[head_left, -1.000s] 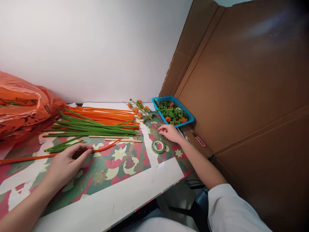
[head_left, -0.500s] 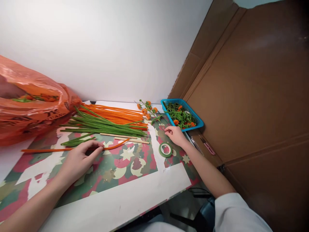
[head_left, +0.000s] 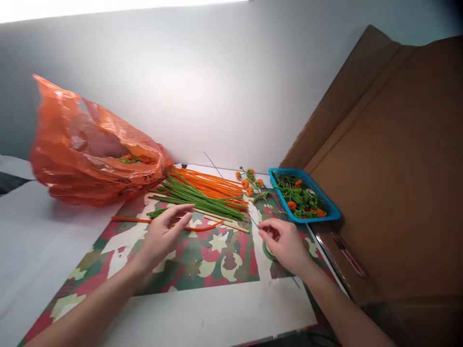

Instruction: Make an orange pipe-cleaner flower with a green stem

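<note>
In my right hand (head_left: 285,241), fingers pinched, is a long thin wire (head_left: 255,221). It runs up and left across the stems, and its lower end shows below the hand. The green tape roll (head_left: 268,251) lies partly hidden under that hand. My left hand (head_left: 164,233) hovers open, thumb and fingers apart, over a single orange pipe cleaner (head_left: 200,228). Just beyond it are two pale wooden sticks (head_left: 231,225), a pile of green pipe cleaners (head_left: 202,200) and a bundle of orange pipe cleaners (head_left: 213,183).
An orange plastic bag (head_left: 97,178) with orange and green pieces stands at the left. Near the wall lies a sprig of orange flowers (head_left: 249,183). A blue basket (head_left: 336,212) of green and orange parts sits at the right, beside a pink-handled tool (head_left: 352,262) and a cardboard panel (head_left: 405,168).
My right hand has lifted the wire from beside the basket and moved nearer, over the tape roll. My left hand has risen off the orange pipe cleaner. The view has shifted left and up.
</note>
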Motion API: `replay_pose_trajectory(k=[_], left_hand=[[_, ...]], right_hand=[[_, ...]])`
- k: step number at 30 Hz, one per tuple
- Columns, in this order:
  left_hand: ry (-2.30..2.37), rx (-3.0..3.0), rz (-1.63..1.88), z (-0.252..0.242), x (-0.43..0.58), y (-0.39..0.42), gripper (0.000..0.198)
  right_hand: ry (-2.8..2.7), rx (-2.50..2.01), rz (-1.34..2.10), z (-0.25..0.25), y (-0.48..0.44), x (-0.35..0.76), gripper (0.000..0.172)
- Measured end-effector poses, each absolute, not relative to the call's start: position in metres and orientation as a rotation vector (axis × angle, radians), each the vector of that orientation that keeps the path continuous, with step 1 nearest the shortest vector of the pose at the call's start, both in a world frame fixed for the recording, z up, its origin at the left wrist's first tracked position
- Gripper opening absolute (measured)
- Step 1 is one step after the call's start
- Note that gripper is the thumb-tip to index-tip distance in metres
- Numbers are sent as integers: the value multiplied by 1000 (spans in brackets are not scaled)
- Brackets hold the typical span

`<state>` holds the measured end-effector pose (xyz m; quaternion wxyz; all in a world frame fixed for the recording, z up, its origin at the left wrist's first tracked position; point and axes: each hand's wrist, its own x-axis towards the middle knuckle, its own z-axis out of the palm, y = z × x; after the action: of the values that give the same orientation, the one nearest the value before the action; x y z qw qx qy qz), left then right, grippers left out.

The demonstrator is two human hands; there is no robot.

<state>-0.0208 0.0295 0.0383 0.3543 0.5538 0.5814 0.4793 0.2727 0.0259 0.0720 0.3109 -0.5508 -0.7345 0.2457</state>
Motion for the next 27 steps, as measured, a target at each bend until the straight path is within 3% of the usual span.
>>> replay_pose_trajectory(k=[3, 6, 10, 19, 27], left_hand=[[1101, 1075, 1338, 53, -9, 37, 52], [1023, 886, 1488, 54, -1, 50, 42], [1036, 874, 1516, 45, 1, 63, 38], [847, 1079, 976, 43, 7, 76, 44], [852, 1107, 763, 21, 10, 65, 43]], right_hand=[[-1809, -1336, 1124, 70, 4, 235, 12], [-1694, -1279, 1521, 49, -5, 202, 8], [-1701, -1171, 1726, 28, 4, 180, 13], [-2038, -898, 463, 73, 132, 189, 37], [-2514, -905, 155, 53, 162, 205, 21]])
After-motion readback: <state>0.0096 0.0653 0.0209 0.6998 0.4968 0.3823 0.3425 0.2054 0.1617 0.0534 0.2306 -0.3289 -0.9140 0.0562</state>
